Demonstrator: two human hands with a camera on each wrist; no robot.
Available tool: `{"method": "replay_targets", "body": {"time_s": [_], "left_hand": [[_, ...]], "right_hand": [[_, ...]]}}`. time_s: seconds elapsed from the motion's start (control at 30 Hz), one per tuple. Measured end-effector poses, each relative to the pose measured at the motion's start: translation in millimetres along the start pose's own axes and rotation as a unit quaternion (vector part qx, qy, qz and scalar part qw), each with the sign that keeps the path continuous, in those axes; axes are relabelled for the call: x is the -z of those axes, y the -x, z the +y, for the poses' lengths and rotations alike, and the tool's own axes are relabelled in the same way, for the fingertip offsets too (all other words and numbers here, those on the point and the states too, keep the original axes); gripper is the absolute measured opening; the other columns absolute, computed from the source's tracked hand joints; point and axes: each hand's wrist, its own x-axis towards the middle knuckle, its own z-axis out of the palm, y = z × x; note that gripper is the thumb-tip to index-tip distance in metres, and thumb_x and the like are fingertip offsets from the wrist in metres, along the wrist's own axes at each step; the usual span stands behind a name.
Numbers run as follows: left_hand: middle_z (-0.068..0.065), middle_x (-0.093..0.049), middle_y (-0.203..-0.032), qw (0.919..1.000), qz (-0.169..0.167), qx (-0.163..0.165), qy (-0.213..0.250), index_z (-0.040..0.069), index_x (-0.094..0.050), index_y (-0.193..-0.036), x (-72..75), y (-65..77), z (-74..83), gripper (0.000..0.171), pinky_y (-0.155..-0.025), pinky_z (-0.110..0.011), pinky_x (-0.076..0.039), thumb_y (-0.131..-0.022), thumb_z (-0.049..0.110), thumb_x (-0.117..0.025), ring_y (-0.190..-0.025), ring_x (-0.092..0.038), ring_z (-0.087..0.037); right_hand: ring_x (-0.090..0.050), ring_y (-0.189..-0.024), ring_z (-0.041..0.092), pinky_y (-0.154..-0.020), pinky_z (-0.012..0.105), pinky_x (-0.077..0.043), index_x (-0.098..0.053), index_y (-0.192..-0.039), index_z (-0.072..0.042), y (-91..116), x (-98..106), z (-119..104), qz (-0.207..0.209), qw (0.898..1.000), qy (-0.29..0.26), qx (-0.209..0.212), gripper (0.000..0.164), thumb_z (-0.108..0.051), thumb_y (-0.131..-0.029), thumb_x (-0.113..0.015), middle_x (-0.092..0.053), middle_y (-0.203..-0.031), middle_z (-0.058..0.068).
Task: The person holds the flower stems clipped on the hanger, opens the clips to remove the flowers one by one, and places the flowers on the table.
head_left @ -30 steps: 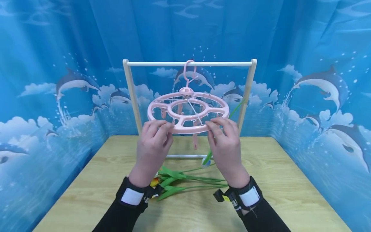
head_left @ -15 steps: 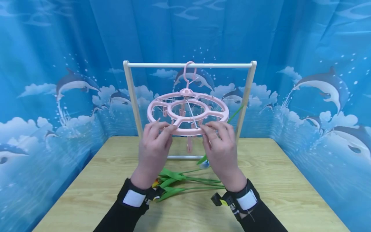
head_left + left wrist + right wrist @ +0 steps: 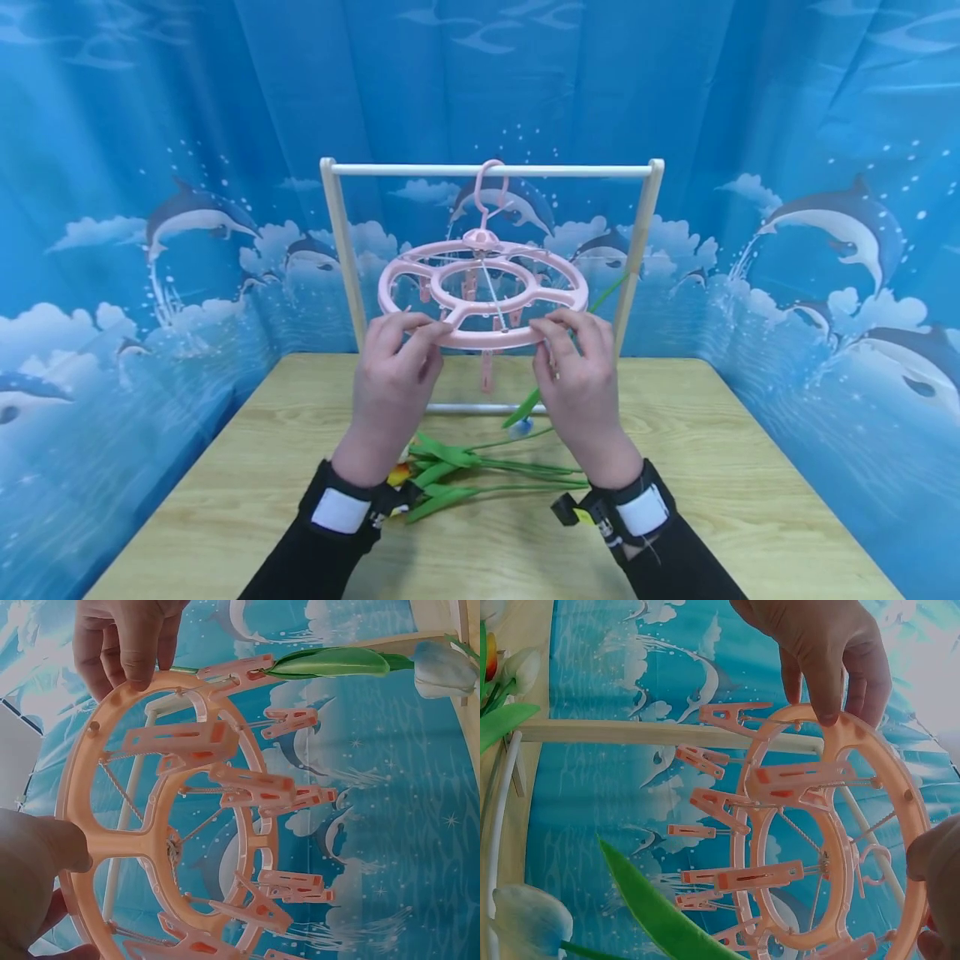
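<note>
A pink round clip hanger [image 3: 491, 340] hangs by its hook from the white bar [image 3: 405, 170] of a wooden stand. At the front left of its rim, my left hand [image 3: 396, 371] pinches the ring between thumb and fingers. My right hand [image 3: 583, 375] pinches the same rim at the front right. Several pink clothespins [image 3: 180, 742] dangle under the ring on cords. One of them, near the right hand, grips the stem of a pale blue tulip [image 3: 442, 671], which hangs flower downward. In the head view the right hand hides part of that stem.
Several tulips with green leaves [image 3: 442, 457] lie on the wooden table [image 3: 712, 467] below the hanger, orange and white blooms toward the left. The stand's lower bar [image 3: 480, 409] runs behind them. Blue dolphin-print curtains [image 3: 825, 275] enclose the back and sides.
The ring has turned a little, its front cord and hanging clothespin shifting left. The blue tulip has swung left too. My right hand moved left along with the rim, then back right.
</note>
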Motion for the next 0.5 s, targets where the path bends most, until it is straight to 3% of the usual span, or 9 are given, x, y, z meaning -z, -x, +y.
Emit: {"method": "replay_targets", "body": {"time_s": [0.23, 0.5], "left_hand": [[-0.013, -0.076, -0.116, 0.9999, -0.002, 0.001, -0.017, 0.008, -0.081, -0.117, -0.6, -2.5, 2.9, 0.023, -0.102, -0.046, -0.064, -0.095, 0.003, -0.081, -0.113, -0.067, -0.035], [-0.012, -0.078, -0.117, 0.9995, 0.0, -0.013, -0.03, 0.013, -0.081, -0.123, -3.1, -0.2, 5.4, 0.03, -0.095, -0.046, -0.065, -0.096, 0.001, -0.08, -0.109, -0.068, -0.035]], "right_hand": [[-0.061, -0.111, 0.04, -0.095, 0.05, -0.056, -0.079, -0.119, -0.001, -3.2, 2.7, -1.5, 0.006, 1.0, 0.001, 0.004, 0.024, 0.005, -0.096, -0.076, -0.071, -0.119, 0.019], [-0.062, -0.111, 0.038, -0.096, 0.049, -0.055, -0.08, -0.12, -0.003, -3.1, 1.8, -6.3, 0.006, 1.0, -0.008, 0.016, 0.026, 0.004, -0.095, -0.078, -0.073, -0.118, 0.018]]}}
